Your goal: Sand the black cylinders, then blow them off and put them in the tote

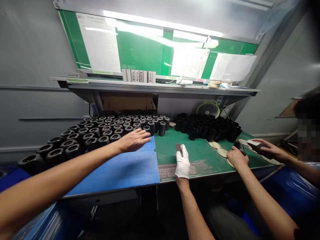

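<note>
From the head camera, a small dark block (178, 148) with flat faces is seen standing upright, gripped in the closed white-gloved right hand (182, 163) above a green mat (200, 153). The left hand (133, 140) is held open, palm down and fingers spread, over the top edge of a blue mat (117, 170), just beside the front of a dense group of upright black cylinders (91, 143) with open tops. Whether those cylinders are touched cannot be told. Bare green mat is left around the gloved hand, and a worn brownish patch (175, 169) is seen near the front edge. A second group of black cylinders (207, 130) is ranged behind it, and pale round discs (222, 152) lie to the right, where a co-worker's two hands (237, 157) (266, 149) are at work. Above, a shelf (155, 87) carries white boxes (137, 76), and a small fan (208, 109) is placed beneath it, against grey walls (37, 60)
</note>
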`<state>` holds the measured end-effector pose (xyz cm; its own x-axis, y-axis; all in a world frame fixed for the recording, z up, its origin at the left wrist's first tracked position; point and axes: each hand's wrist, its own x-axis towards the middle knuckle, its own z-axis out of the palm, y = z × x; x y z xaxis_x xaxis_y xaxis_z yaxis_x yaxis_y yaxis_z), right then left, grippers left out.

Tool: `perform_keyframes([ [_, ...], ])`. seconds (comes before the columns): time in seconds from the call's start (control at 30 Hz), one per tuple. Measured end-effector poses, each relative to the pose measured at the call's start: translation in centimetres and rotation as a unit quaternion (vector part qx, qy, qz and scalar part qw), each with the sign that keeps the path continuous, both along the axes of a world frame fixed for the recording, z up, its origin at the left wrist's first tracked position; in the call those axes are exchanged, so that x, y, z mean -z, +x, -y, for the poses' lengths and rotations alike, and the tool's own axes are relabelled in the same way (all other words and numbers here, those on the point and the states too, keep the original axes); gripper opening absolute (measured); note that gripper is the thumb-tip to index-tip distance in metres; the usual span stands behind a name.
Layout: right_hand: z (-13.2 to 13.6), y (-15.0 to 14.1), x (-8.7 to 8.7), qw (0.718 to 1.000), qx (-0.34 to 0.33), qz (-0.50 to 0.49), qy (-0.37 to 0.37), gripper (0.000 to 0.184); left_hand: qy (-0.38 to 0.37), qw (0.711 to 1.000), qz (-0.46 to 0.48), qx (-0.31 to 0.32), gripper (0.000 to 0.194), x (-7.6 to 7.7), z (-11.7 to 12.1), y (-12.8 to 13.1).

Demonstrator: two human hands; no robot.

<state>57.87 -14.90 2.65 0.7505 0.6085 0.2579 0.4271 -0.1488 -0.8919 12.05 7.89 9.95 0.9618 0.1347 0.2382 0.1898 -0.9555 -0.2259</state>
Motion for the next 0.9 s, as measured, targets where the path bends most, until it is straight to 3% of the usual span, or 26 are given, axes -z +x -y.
perform_keyframes([
  [0.1, -0.3, 4.3, 1.0, 0.994, 0.019, -0.104, 0.017, 0.054, -0.053, 0.995, 0.085, -0.015, 0.034, 2.7, 0.6, 6.3],
  [0.23, -0.7, 7.3, 2.9, 0.981, 0.035, -0.185, 0.039, 0.058, -0.252, 0.953, 0.159, -0.058, 0.043, 6.7, -0.3, 16.7],
  [0.37, -1.0, 8.5, 3.9, 0.978, 0.051, -0.196, 0.042, 0.055, -0.351, 0.907, 0.205, -0.115, 0.064, 10.2, -1.7, 27.0],
  [0.5, -1.6, 9.4, 4.2, 0.984, 0.053, -0.166, 0.017, 0.062, -0.408, 0.861, 0.257, -0.162, 0.071, 11.9, -2.1, 34.5],
  [0.6, -1.8, 9.5, 3.8, 0.989, 0.045, -0.14, -0.02, 0.074, -0.421, 0.834, 0.305, -0.186, 0.066, 12.2, -1.9, 37.7],
  [0.7, -1.9, 8.7, 3.3, 0.992, 0.04, -0.108, -0.046, 0.067, -0.428, 0.82, 0.33, -0.19, 0.053, 12.3, -1.7, 39.1],
  [0.8, -2.2, 7.4, 2.5, 0.995, 0.032, -0.069, -0.065, 0.05, -0.452, 0.81, 0.337, -0.162, 0.038, 12.4, -1.8, 38.4],
  [0.9, -2.8, 5.7, 0.3, 0.998, 0.001, -0.007, -0.063, 0.051, -0.49, 0.789, 0.347, -0.128, 0.04, 11.8, -2.3, 35.5],
])
